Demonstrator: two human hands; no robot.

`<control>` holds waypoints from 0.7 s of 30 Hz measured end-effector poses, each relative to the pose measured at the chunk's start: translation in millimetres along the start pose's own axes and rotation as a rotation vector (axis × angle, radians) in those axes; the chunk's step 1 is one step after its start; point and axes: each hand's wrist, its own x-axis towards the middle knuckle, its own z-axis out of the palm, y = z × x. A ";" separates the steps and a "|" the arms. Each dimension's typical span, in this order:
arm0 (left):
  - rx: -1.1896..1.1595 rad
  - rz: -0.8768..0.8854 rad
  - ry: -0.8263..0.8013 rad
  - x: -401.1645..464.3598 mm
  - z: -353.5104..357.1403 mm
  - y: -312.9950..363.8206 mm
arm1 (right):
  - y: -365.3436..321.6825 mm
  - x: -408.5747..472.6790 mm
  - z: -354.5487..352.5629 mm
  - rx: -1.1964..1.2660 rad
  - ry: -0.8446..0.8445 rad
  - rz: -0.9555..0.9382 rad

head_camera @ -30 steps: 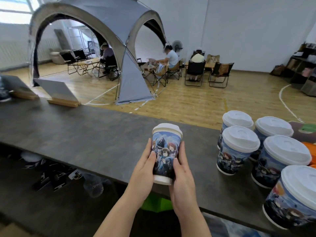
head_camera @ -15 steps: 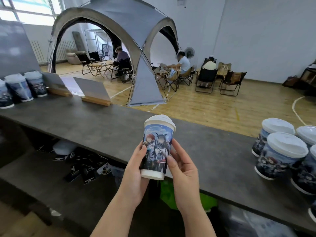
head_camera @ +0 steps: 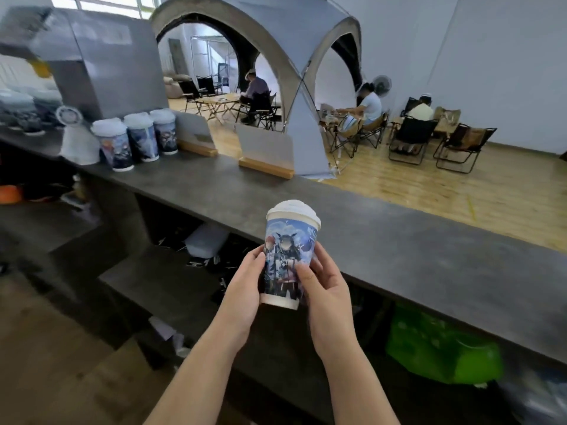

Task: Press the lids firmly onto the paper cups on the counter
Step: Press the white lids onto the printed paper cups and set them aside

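Observation:
A printed paper cup [head_camera: 288, 256] with a white lid [head_camera: 293, 211] on top is held upright in front of me, above the near edge of the dark counter [head_camera: 414, 250]. My left hand [head_camera: 245, 286] grips its lower left side. My right hand [head_camera: 325, 289] grips its lower right side, thumb across the print. Three more lidded cups [head_camera: 136, 139] stand in a row on the counter at the far left.
Two angled sign boards on wooden bases [head_camera: 265, 153] stand on the counter's far edge. A white cone-shaped object [head_camera: 78, 142] and a grey machine [head_camera: 101, 56] sit at the left. Shelves under the counter hold clutter and a green bag [head_camera: 441, 348]. People sit beyond at a tent.
My view has swung left: the group of lidded cups on the right has left the frame, the row at the left has come closer. Both hands still hold the cup, now lifted off the counter.

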 end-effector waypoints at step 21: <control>-0.062 0.031 -0.009 197.7 -143.0 105.0 | 76.4 210.6 162.3 -0.106 -0.088 -0.101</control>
